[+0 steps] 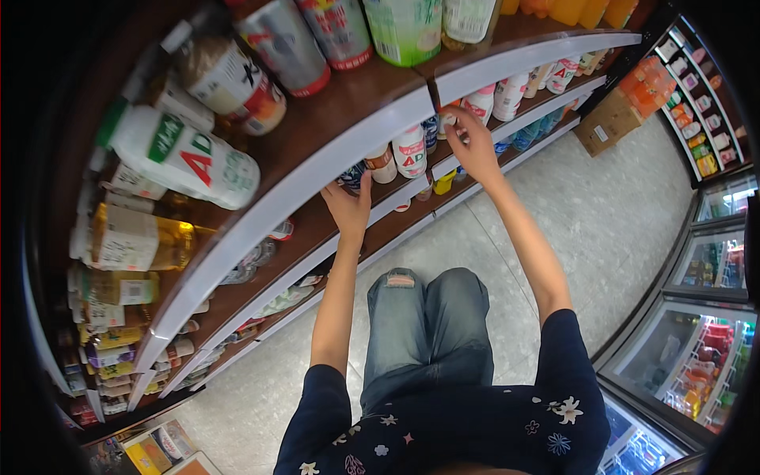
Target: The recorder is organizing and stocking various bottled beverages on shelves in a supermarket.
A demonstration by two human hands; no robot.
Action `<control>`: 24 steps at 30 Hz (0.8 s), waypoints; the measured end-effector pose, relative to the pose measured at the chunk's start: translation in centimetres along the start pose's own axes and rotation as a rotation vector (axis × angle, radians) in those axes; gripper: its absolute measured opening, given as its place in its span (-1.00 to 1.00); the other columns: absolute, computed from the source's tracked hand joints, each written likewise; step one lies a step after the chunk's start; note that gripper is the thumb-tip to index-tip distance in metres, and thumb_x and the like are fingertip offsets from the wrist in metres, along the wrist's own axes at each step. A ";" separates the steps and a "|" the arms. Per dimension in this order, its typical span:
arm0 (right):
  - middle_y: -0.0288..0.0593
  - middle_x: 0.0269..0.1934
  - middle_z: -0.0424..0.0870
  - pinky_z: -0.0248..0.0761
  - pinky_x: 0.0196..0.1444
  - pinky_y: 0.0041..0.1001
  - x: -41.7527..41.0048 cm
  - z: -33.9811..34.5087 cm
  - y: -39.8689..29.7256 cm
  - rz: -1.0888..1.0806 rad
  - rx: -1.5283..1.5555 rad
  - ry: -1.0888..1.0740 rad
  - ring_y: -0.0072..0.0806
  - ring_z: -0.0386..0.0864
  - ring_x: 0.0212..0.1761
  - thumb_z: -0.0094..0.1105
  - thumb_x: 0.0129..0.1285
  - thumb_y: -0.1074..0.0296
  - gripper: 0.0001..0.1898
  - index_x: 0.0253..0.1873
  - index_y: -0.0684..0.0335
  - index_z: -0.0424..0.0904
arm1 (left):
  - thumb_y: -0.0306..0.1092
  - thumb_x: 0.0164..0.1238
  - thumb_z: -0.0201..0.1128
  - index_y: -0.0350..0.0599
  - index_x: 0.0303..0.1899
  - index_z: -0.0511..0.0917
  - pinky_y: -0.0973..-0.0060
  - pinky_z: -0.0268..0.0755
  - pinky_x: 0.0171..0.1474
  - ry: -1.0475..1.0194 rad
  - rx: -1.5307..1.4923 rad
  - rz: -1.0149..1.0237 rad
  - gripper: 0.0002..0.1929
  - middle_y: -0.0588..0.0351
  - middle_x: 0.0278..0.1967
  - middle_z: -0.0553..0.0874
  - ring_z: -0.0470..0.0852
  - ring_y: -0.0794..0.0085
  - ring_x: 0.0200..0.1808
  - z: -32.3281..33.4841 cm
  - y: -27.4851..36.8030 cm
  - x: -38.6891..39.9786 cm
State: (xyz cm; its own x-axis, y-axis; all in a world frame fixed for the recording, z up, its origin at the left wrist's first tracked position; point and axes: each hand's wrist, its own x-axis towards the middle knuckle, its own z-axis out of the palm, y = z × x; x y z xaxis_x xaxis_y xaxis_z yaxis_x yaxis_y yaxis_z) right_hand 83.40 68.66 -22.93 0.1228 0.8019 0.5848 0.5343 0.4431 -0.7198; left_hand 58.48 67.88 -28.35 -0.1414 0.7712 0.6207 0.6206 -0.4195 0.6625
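On the shelf below the top board, my left hand (349, 208) is around a dark blue patterned container (354, 176). The thumb lies along its right side, and the other fingertips are partly hidden under the shelf edge. Just right of it stand a brown-and-white bottle (380, 162) and a white bottle with a pink label (410, 153). My right hand (473, 142) reaches to the same shelf with bent fingers, close to a small white-and-orange container (445, 123). Whether it grips this container is hidden by the fingers. Beyond it is a pink-capped white bottle (478, 104).
The upper shelf's white edge strip (297, 193) overhangs my left hand. Above stand tins (288, 44) and a large white bottle (190, 155). A yellow container (444, 183) sits on the bottom shelf. Glass-door coolers (683, 356) line the right. A cardboard box (608, 122) rests on the floor.
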 end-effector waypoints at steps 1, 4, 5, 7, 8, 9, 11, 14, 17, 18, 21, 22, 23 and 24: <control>-0.05 -0.01 0.60 0.43 -0.29 -0.51 0.5 0.6 0.6 -0.018 0.002 0.001 -0.39 0.62 -0.25 0.20 0.23 0.46 -0.66 0.12 0.31 0.50 | -0.20 0.08 0.50 -0.42 0.21 0.28 0.31 0.40 0.03 0.049 -0.099 -0.054 -0.25 -0.23 0.07 0.39 0.47 0.08 0.01 0.5 -0.2 -0.2; -0.02 0.06 0.55 0.43 -0.32 -0.50 1.4 2.2 1.4 -0.204 -0.036 -0.034 -0.41 0.59 -0.30 0.22 0.21 0.43 -0.55 0.20 0.34 0.41 | -0.22 0.02 0.54 -0.40 0.16 0.32 0.33 0.42 -0.03 0.102 -0.089 -0.093 -0.26 -0.14 -0.03 0.42 0.49 0.19 -0.09 1.1 -1.6 -0.4; -0.02 0.06 0.55 0.43 -0.32 -0.50 1.6 2.7 1.5 -0.223 -0.032 -0.033 -0.41 0.59 -0.30 0.22 0.21 0.43 -0.55 0.20 0.34 0.41 | -0.22 0.02 0.54 -0.40 0.16 0.32 0.33 0.42 -0.03 0.119 -0.090 -0.085 -0.26 -0.14 -0.03 0.42 0.49 0.19 -0.09 1.1 -2.0 -0.5; -0.01 0.04 0.55 0.43 -0.32 -0.48 1.9 2.7 2.4 -0.235 -0.074 -0.057 -0.43 0.56 -0.35 0.24 0.19 0.38 -0.49 0.23 0.37 0.38 | -0.20 -0.01 0.55 -0.37 0.12 0.33 0.32 0.43 -0.07 0.170 -0.068 -0.007 -0.27 -0.12 -0.09 0.45 0.51 0.12 -0.12 1.6 -2.3 -1.1; 0.02 0.05 0.54 0.42 -0.32 -0.47 2.1 2.8 3.0 -0.283 -0.135 -0.044 -0.44 0.53 -0.39 0.27 0.16 0.34 -0.44 0.25 0.38 0.36 | -0.25 0.00 0.54 -0.38 0.16 0.28 0.35 0.44 -0.02 0.192 0.017 0.026 -0.24 -0.15 -0.04 0.48 0.55 0.14 -0.08 1.7 -2.4 -1.7; 0.02 0.05 0.54 0.42 -0.32 -0.47 2.1 2.9 2.9 -0.291 -0.131 -0.048 -0.44 0.53 -0.39 0.27 0.16 0.34 -0.44 0.25 0.38 0.36 | -0.25 0.00 0.54 -0.38 0.16 0.28 0.35 0.44 -0.02 0.201 0.020 0.025 -0.24 -0.15 -0.04 0.48 0.55 0.14 -0.08 1.5 -2.9 -2.4; 0.01 -0.02 0.54 0.42 -0.32 -0.46 2.1 3.0 2.7 -0.191 -0.150 -0.079 -0.46 0.50 -0.41 0.30 0.15 0.30 -0.40 0.28 0.36 0.35 | -0.30 0.03 0.52 -0.39 0.21 0.22 0.35 0.43 0.10 0.249 -0.261 0.040 -0.22 -0.20 0.02 0.51 0.56 0.19 0.01 1.2 -3.8 -3.8; -0.01 -0.10 0.52 0.44 -0.31 -0.46 1.8 1.5 3.6 -0.215 -0.204 -0.042 -0.41 0.51 -0.42 0.36 0.12 0.20 -0.38 0.25 0.31 0.42 | -0.38 0.08 0.48 -0.39 0.23 0.20 0.37 0.41 0.16 0.248 -0.429 -0.042 -0.25 -0.18 0.04 0.54 0.58 0.30 0.03 0.9 -3.0 -5.3; -0.01 -0.12 0.51 0.45 -0.29 -0.45 0.5 0.8 4.5 -0.149 -0.117 -0.028 -0.36 0.52 -0.41 0.41 0.09 0.10 -0.38 0.21 0.28 0.48 | -0.42 0.06 0.49 -0.38 0.17 0.30 0.42 0.44 0.11 0.231 -0.467 -0.102 -0.33 -0.09 -0.02 0.58 0.61 0.36 -0.02 -0.7 -3.3 -6.1; -0.01 -0.12 0.51 0.45 -0.29 -0.46 -0.3 1.0 3.6 -0.155 -0.162 -0.001 -0.37 0.52 -0.40 0.41 0.10 0.10 -0.38 0.21 0.27 0.47 | -0.44 0.04 0.49 -0.36 0.14 0.35 0.45 0.45 0.08 0.220 -0.428 -0.108 -0.37 -0.05 -0.05 0.60 0.62 0.39 -0.04 -1.9 -3.2 -6.2; 0.02 -0.13 0.53 0.45 -0.29 -0.47 -2.3 0.5 4.2 -0.135 -0.190 0.051 -0.40 0.54 -0.38 0.45 0.08 0.13 -0.38 0.20 0.28 0.47 | -0.51 0.06 0.48 -0.31 0.08 0.41 0.45 0.47 0.09 0.287 -0.481 -0.126 -0.46 0.01 -0.03 0.60 0.61 0.41 -0.01 -4.4 -1.7 -8.1; 0.02 -0.12 0.54 0.45 -0.30 -0.48 -3.0 0.5 4.9 -0.136 -0.132 0.108 -0.43 0.54 -0.37 0.47 0.07 0.15 -0.38 0.19 0.31 0.47 | -0.53 0.03 0.48 -0.29 0.09 0.42 0.45 0.47 0.08 0.390 -0.456 -0.021 -0.44 0.03 -0.05 0.61 0.62 0.41 -0.04 -4.8 -1.1 -8.5; 0.02 -0.11 0.55 0.45 -0.31 -0.50 -3.4 0.5 5.6 -0.136 -0.074 0.165 -0.46 0.55 -0.36 0.49 0.05 0.16 -0.37 0.17 0.34 0.46 | -0.55 0.02 0.48 -0.28 0.08 0.43 0.42 0.47 0.08 0.468 -0.492 -0.013 -0.45 0.04 -0.08 0.62 0.62 0.41 -0.06 -5.3 -0.2 -9.4; -0.03 -0.09 0.55 0.44 -0.31 -0.54 -3.9 0.4 6.9 -0.064 0.042 0.209 -0.54 0.55 -0.30 0.50 0.05 0.19 -0.41 0.11 0.40 0.47 | -0.55 -0.01 0.47 -0.28 0.11 0.42 0.40 0.44 0.12 0.463 -0.593 -0.103 -0.42 0.05 -0.05 0.61 0.61 0.40 -0.04 -6.2 0.6 -10.1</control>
State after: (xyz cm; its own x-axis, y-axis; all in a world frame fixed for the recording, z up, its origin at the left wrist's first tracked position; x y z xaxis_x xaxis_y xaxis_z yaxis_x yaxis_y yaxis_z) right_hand 86.29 68.72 -30.33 0.2627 0.6734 0.6911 0.5120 0.5098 -0.6913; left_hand 55.49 56.83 -31.64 -0.5664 0.5955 0.5697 0.0867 -0.6444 0.7597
